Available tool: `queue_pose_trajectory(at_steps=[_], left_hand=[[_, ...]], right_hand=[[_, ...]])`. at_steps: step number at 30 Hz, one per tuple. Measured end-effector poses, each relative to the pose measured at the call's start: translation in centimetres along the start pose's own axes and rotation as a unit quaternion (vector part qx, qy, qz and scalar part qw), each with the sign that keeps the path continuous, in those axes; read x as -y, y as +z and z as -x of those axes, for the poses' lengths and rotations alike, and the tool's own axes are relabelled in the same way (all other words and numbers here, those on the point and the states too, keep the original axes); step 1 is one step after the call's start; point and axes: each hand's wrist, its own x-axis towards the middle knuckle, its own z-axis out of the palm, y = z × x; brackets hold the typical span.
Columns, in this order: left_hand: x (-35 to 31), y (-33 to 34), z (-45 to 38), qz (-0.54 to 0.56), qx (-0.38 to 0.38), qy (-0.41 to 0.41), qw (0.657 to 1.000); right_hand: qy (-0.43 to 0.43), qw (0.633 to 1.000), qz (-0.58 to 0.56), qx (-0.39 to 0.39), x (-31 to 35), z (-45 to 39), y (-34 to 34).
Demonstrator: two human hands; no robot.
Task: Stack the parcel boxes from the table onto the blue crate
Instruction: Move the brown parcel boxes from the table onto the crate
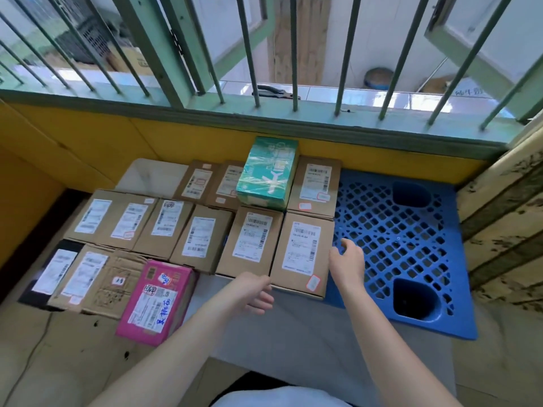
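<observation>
Brown parcel boxes with white shipping labels are laid flat in rows on the table, packed edge to edge across its left and middle. The rightmost near box is flanked by both hands: the right hand is set against its right edge, fingers spread and not closed, partly over the blue crate; the left hand is held at its near-left corner, fingers loosely curled, nothing grasped. Whether either palm is pressed to the cardboard cannot be told.

The blue crate is seen at right as a flat lattice surface with two dark recessed pockets, far and near; its left edge is overlapped by the rightmost boxes. Its top is otherwise bare, so open room is left there. The near strip of table in front of the boxes is also uncovered.

A second box is butted against the flanked box on the left, and another on the far side. A green plastic-wrapped box is stacked on the far row, standing higher than the rest. A pink box is placed near-left, beside a crumpled brown carton and a black parcel.

Behind the boxes, a yellow wall and a barred window close off the far side. A weathered wooden panel is crowded against the crate's right edge.
</observation>
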Motion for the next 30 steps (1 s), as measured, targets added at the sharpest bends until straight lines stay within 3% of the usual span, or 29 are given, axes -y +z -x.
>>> queue_pose_trajectory(at_steps=[8,13,17,22,26,30], left_hand=[[-2.3,-10.0,-0.5,0.069,-0.146,0.154,0.975],[-3.4,-18.7,-3.0,0.043,-0.195,0.212,0.957],[-4.6,-26.2,-7.7,0.025,-0.21,0.22,0.952],[-6.9,-33.7,-13.9,0.006,-0.21,0.189,0.959],[-8.3,-37.7,-18.8,-0.045,-0.203,0.179,0.962],[-8.6,-39.7,-23.4,-0.076,-0.17,0.158,0.97]], right_hand=[[-0.212,0.973,-0.072,-0.053,9.9,2.7,4.5],[-0.252,0.962,-0.106,0.018,17.1,4.2,10.4],[-0.194,0.968,-0.107,0.119,21.5,3.4,17.9],[-0.03,0.978,-0.097,0.184,25.6,-1.9,29.4],[0.129,0.964,-0.144,0.183,26.3,-5.8,35.4],[0.187,0.949,-0.186,0.17,26.2,-7.7,38.0]])
